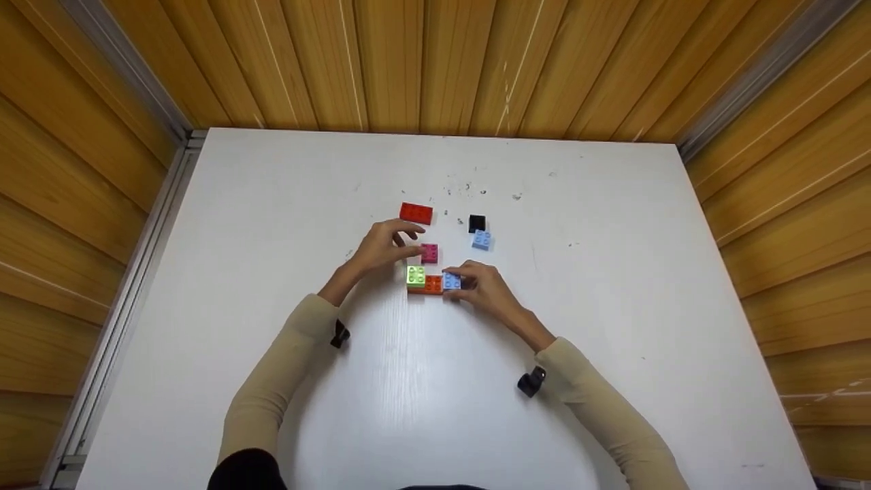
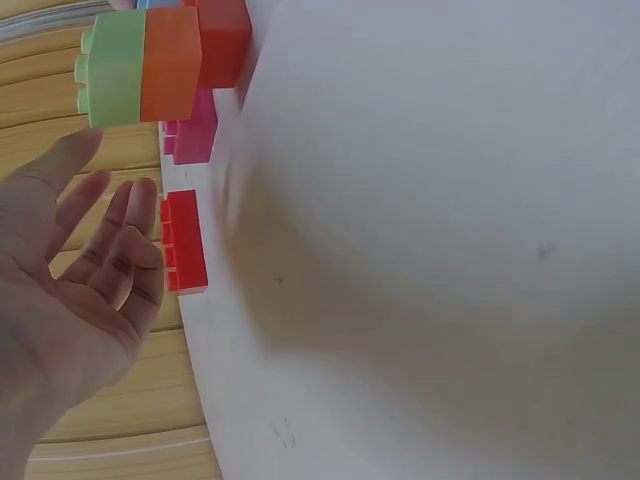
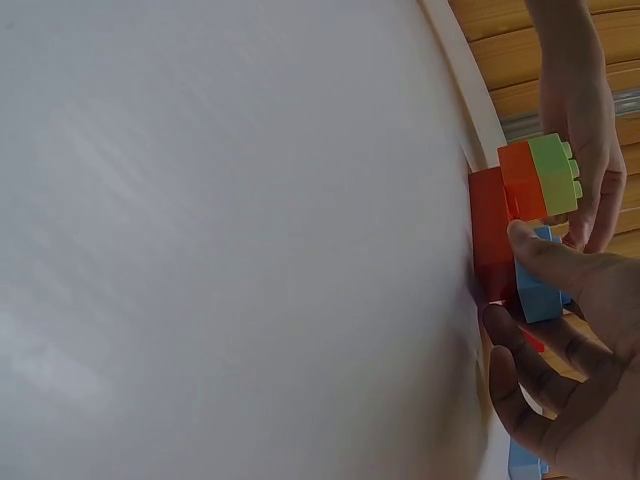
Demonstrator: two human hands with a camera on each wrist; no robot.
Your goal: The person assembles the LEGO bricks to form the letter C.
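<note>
My right hand (image 1: 491, 289) pinches a light blue brick (image 1: 452, 280) between thumb and fingers. In the right wrist view, this brick sits over one end of a red-orange base brick (image 3: 490, 240). At the base's other end stand an orange brick (image 3: 522, 182) and a light green brick (image 3: 553, 175), stacked on it. My left hand (image 1: 382, 246) hovers left of the build with relaxed, parted fingers and holds nothing. Its thumb overlaps a pink brick (image 1: 430, 253) in the head view; in the left wrist view the thumb tip is close to the green brick (image 2: 115, 70).
A red brick (image 1: 416, 213) lies beyond my left fingers. Farther back to the right, a black brick (image 1: 477, 223) lies beside another light blue brick (image 1: 482, 239). The white table (image 1: 286, 184) has dark marks and meets wood-look panels (image 1: 449, 68) at its back edge.
</note>
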